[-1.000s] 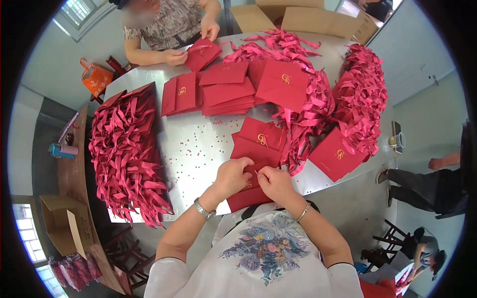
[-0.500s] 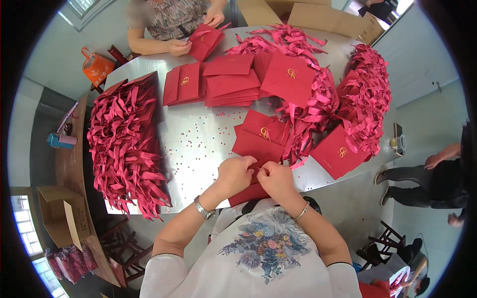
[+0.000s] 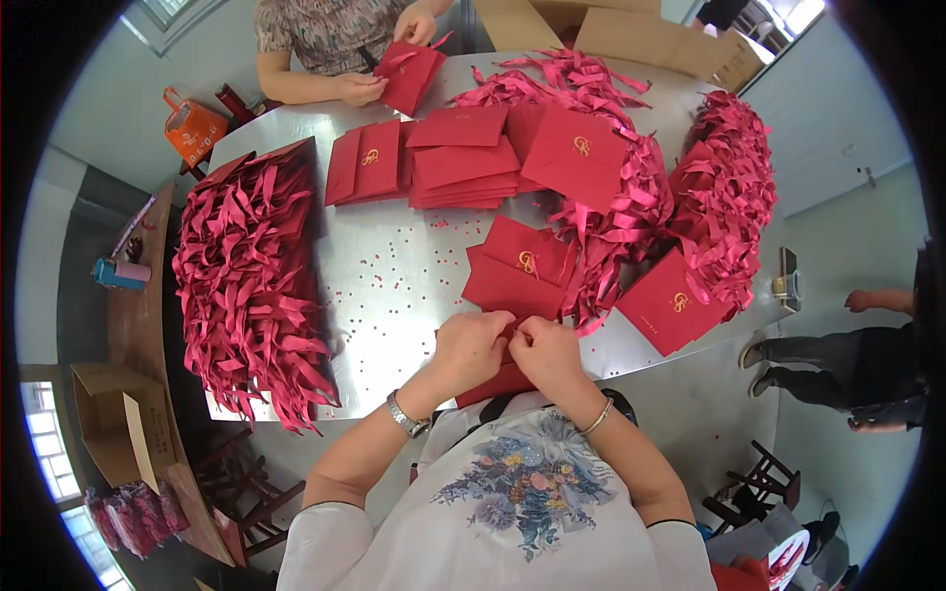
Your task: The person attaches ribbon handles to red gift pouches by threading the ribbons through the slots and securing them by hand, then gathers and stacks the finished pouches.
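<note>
At the near edge of the table, a flat red paper bag (image 3: 498,383) lies under my hands. My left hand (image 3: 470,353) pinches its upper part, thumb and fingers pressed together. Close beside it, my right hand (image 3: 548,357) is also closed in a pinch on the same bag. My fingers hide the spot between them, and any ribbon there cannot be made out. Just beyond my hands rest red bags (image 3: 514,271) with a gold emblem. A pile of loose pink-red ribbons (image 3: 631,202) lies to their right.
Ribboned bags form a long stack (image 3: 251,286) on the left and a heap (image 3: 727,197) on the right. Flat bags (image 3: 463,163) lie mid-table amid small red dots. Across the table (image 3: 374,340), a co-worker's hands hold a red bag (image 3: 409,79). Cardboard boxes (image 3: 650,39) stand behind.
My hands stay almost in place, still pinching the bag, with only slight finger movement. The co-worker's hands and bag have shifted a little. At the right, the standing person's arms have moved.
</note>
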A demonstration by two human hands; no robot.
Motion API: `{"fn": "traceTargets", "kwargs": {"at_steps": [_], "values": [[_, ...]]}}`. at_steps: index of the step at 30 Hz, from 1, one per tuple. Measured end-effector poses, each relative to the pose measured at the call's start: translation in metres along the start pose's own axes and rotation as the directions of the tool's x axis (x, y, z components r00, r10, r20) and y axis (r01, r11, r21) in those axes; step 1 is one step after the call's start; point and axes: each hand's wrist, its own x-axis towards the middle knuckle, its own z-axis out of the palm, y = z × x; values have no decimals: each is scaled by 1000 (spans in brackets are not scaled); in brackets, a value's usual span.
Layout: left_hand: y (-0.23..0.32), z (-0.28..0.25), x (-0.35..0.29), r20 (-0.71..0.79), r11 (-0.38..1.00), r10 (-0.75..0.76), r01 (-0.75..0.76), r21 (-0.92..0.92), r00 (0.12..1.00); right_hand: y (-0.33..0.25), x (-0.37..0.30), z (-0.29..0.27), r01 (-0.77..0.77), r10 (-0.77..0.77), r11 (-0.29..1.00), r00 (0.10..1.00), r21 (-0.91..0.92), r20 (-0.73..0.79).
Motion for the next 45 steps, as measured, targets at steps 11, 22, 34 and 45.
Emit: {"fn": "traceTargets", "kwargs": {"at_steps": [11, 22, 34, 45], "values": [[-16, -37, 34, 407, 937, -1, 143, -317, 914, -13, -7, -16, 194, -195, 979, 981, -60, -8], [-29, -24, 28, 297, 964, 139, -61, -259, 945, -12, -5, -22, -54, 31, 984, 990, 168, 138], [-48, -16, 16, -17, 506, -563, 328, -798, 827, -3, 2, -17, -130, 100, 989, 940, 70, 327], [-51, -32, -29, 62, 926, -48, 68, -371, 997, 2, -2, -18, -132, 85, 981, 951, 142, 297]]}}
